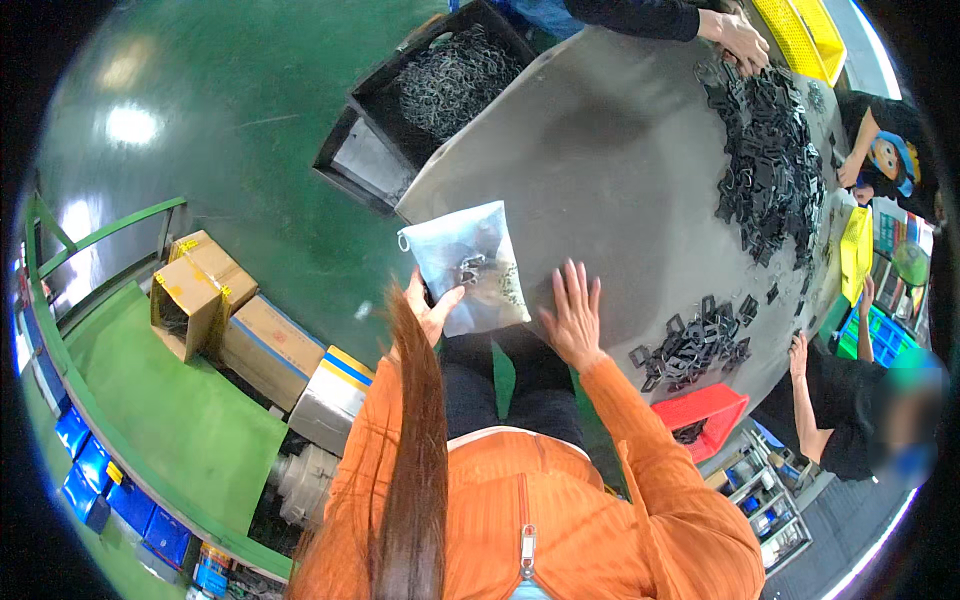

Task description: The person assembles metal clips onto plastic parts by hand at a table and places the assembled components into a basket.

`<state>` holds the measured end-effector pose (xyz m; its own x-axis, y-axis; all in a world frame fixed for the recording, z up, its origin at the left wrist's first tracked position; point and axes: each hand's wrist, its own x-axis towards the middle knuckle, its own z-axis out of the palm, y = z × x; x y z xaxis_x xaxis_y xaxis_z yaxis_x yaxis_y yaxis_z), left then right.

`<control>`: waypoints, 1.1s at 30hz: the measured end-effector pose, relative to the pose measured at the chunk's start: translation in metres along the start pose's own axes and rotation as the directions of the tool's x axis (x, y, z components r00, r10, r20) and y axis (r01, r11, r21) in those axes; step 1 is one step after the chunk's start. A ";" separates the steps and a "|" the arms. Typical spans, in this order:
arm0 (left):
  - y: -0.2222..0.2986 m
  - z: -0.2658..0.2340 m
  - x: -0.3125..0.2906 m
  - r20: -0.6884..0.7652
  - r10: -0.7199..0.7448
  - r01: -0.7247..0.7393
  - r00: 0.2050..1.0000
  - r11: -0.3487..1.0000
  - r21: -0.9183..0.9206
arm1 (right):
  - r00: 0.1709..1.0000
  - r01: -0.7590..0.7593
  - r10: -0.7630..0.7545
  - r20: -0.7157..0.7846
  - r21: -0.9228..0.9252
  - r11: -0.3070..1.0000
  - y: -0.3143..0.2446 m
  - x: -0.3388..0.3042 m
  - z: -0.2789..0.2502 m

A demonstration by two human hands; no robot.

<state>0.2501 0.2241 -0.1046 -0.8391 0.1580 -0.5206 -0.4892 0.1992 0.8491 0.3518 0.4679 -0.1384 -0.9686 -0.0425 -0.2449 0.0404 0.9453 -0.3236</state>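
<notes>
My left hand [427, 312] grips the lower left side of a clear plastic bag [455, 236] at the near edge of the grey table [580, 150]. Through the film I can see several small metal pieces [480, 270]. Hair hides part of my left wrist. To the right of the bag, my right hand [573, 318] is open with its fingers spread, palm toward the table, holding nothing; I cannot tell whether it touches the surface. A small heap of dark metal clips [700, 343] lies farther right on the table.
A large heap of dark clips [765, 160] covers the far right, where co-workers' hands [740, 42] work. Yellow baskets [800, 35] and a red basket [735, 405] stand around. A black bin [375, 105] of wire parts is beyond the table. Cardboard boxes [265, 345] sit left.
</notes>
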 end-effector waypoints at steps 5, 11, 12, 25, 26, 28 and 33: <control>-0.022 -0.012 -0.016 0.009 -0.027 0.027 1.000 1.000 0.005 | 0.929 0.266 -0.268 -0.255 -0.041 0.963 -0.036 0.189 -0.019; -0.022 -0.006 -0.017 0.011 -0.009 0.008 1.000 0.997 0.082 | 0.828 0.361 -0.223 -0.515 0.185 0.914 -0.036 0.302 -0.058; -0.032 -0.009 -0.017 -0.040 -0.014 0.015 0.999 0.999 0.030 | 0.809 0.362 -0.210 -0.549 0.184 0.914 -0.037 0.284 -0.076; -0.024 -0.023 -0.004 -0.085 -0.118 0.115 0.989 0.992 -0.048 | 0.971 0.238 -0.237 0.023 -0.152 0.959 -0.018 0.120 -0.019; -0.023 -0.021 -0.004 -0.066 -0.108 0.109 0.992 0.994 0.010 | 0.953 0.279 -0.294 -0.080 -0.157 0.947 -0.028 0.164 -0.020; -0.027 -0.009 0.004 -0.024 -0.037 0.039 0.999 0.997 0.069 | 0.906 0.284 -0.294 -0.306 -0.079 0.956 -0.033 0.243 -0.022; -0.021 0.017 0.020 -0.007 0.136 -0.130 0.991 0.959 0.252 | 0.827 0.204 -0.077 -0.556 0.169 0.964 -0.043 0.256 -0.081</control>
<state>0.2477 0.2396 -0.1347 -0.8993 0.1772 -0.3997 -0.3001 0.4146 0.8591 0.0827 0.4423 -0.1133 -0.9409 0.0716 0.3310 -0.1171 0.8483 -0.5163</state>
